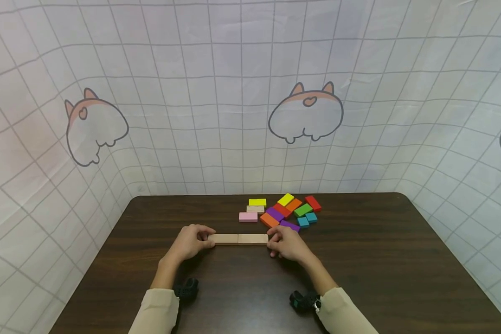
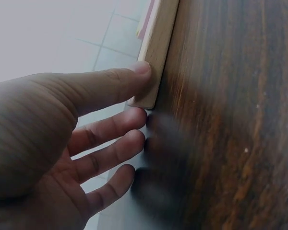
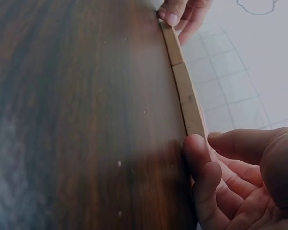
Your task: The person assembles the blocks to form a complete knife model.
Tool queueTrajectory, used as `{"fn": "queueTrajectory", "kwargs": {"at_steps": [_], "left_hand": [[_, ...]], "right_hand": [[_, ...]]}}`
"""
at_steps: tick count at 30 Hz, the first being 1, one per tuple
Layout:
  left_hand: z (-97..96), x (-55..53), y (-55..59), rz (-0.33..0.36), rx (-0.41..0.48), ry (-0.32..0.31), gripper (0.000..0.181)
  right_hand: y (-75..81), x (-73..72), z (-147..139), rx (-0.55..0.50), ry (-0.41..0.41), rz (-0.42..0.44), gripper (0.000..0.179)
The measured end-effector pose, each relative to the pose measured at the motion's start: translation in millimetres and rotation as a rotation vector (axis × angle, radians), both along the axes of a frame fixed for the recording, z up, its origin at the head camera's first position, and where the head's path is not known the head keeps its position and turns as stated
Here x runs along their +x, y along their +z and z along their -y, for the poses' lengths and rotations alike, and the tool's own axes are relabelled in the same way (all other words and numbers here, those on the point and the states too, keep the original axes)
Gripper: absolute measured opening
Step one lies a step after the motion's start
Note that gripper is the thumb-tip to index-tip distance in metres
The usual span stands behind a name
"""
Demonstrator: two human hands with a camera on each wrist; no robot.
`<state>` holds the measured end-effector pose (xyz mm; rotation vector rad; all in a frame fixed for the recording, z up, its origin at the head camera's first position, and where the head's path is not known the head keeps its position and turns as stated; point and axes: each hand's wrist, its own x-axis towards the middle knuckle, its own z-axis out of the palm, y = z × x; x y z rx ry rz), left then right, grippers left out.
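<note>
Two plain wooden blocks lie end to end on the dark table in the head view, the left block meeting the right block at a thin seam. My left hand grips the outer end of the left block. In the left wrist view its thumb presses the block's side, while the other visible fingers curve below the end; the index finger is hidden. My right hand holds the outer end of the right block, with thumb and fingertips close together there in the right wrist view.
Behind the wooden row lie several coloured blocks: a pink block, a pale block, a yellow block, a green block and a red block among them. A purple block is near my right hand. A gridded curtain hangs behind the table.
</note>
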<state>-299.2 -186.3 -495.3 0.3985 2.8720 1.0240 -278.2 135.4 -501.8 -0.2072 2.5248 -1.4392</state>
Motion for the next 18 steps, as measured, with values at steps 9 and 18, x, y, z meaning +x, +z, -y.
{"fn": "queueTrajectory", "kwargs": {"at_steps": [9,18], "left_hand": [[7.2,-0.3,-0.3,-0.019,0.003,0.010,0.024],[11.1,-0.7,-1.4,-0.022,0.017,0.002,0.023]], "right_hand": [[0.1,-5.2,8,0.023,0.014,0.008,0.025],[0.2,-15.8,12,0.038,0.018,0.032,0.022]]}}
